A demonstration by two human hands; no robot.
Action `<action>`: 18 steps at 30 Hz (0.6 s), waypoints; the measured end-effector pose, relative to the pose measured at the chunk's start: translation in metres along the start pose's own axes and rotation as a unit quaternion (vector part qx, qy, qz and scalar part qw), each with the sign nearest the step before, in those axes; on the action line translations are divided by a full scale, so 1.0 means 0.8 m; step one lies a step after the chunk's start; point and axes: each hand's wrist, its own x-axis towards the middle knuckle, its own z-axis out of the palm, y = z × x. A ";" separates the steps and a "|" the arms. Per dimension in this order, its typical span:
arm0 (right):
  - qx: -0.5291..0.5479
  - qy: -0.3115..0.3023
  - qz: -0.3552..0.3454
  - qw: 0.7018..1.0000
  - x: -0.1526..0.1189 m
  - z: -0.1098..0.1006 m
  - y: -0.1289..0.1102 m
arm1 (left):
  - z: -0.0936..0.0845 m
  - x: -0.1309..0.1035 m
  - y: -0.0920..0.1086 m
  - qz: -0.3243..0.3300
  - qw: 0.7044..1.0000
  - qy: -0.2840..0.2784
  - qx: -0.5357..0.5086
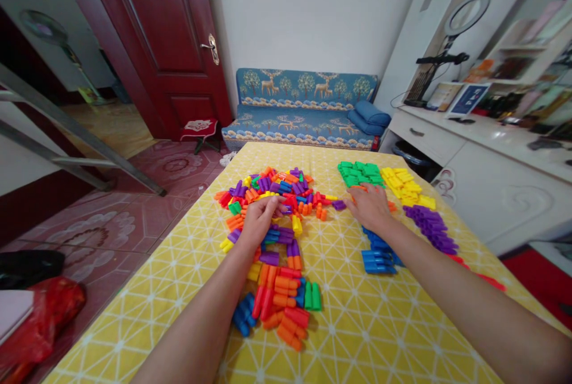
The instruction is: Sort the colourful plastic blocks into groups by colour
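Observation:
My left hand point(263, 214) reaches over a mixed heap of plastic building blocks point(268, 184) in orange, red, purple, blue, green and yellow. Its thumb and fingers are drawn together among the blocks; what they hold, if anything, is hard to make out. My right hand point(372, 206) lies palm down with fingers stretched over orange blocks point(392, 206), mostly covering them. Beyond it are green blocks point(360, 173) in a tight group. Yellow blocks point(404, 186) and purple blocks point(431, 229) lie to its right, and blue blocks point(379, 260) sit under the wrist.
A yellow patterned cloth point(339, 336) covers the table. More mixed blocks point(281, 297) lie nearer me, beside my left forearm. Red blocks point(489, 281) run along the right edge. Past the table stand a blue sofa point(295, 115) and, at right, a white cabinet point(513, 163).

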 end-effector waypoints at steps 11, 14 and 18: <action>0.377 0.134 0.040 0.916 -0.058 0.014 -0.136 | 0.000 0.001 -0.001 -0.018 0.996 0.013 -0.082; 0.403 0.166 0.057 0.898 -0.069 0.030 -0.156 | -0.009 0.007 -0.003 -0.039 0.973 0.049 -0.220; 0.423 0.169 0.080 0.887 -0.071 0.041 -0.156 | -0.047 0.024 -0.002 -0.036 0.920 0.155 -0.357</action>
